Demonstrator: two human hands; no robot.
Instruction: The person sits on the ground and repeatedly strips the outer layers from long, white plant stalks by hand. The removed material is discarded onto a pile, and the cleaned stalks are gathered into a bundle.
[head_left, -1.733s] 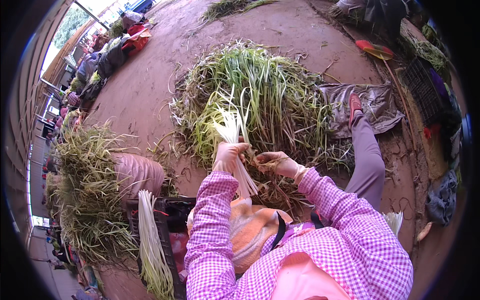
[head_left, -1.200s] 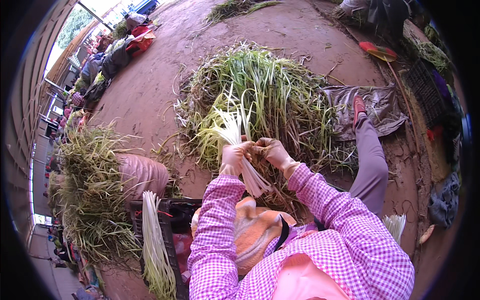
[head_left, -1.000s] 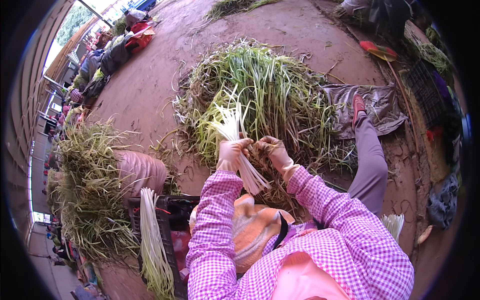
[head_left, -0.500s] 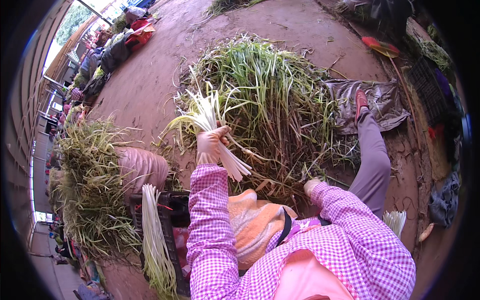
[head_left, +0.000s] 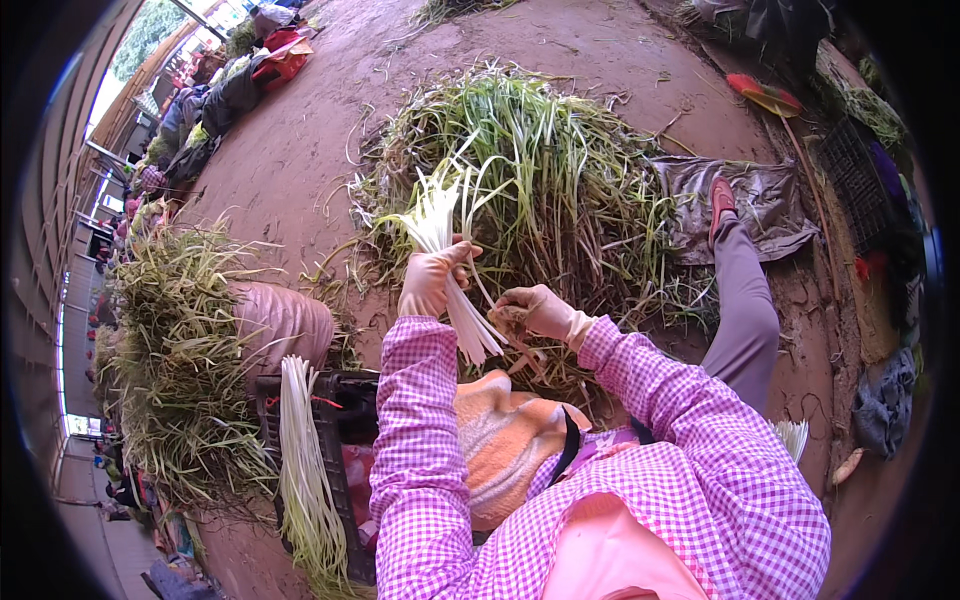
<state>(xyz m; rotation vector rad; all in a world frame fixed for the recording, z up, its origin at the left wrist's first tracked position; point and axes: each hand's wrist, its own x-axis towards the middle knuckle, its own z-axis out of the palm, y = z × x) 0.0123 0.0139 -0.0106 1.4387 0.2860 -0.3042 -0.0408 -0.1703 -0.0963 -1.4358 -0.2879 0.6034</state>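
Observation:
My left hand (head_left: 432,281), in a pale glove, is closed round a bunch of white chive-like stalks (head_left: 438,222). Their leafy tips fan out upward, and the cut-looking white ends hang below the fist. One stalk stands a little apart on the right of the bunch. My right hand (head_left: 545,311), also gloved, pinches at the lower end of that stalk, with brownish dry peel (head_left: 511,318) at its fingertips. Beyond both hands lies a large heap of green and withered stalks (head_left: 540,170) on the ground.
At left, white stalks (head_left: 305,460) hang over a dark crate (head_left: 330,440), behind which lies a wrapped bundle of greens (head_left: 283,325). An orange towel (head_left: 510,430) covers my lap. A grey plastic sheet (head_left: 690,210) lies under my outstretched foot. More white stalks (head_left: 792,437) show at my right.
My right hand has come up and leftward from the near edge of the heap to the stalk beside the bunch. My left hand still grips the bunch and has shifted slightly right.

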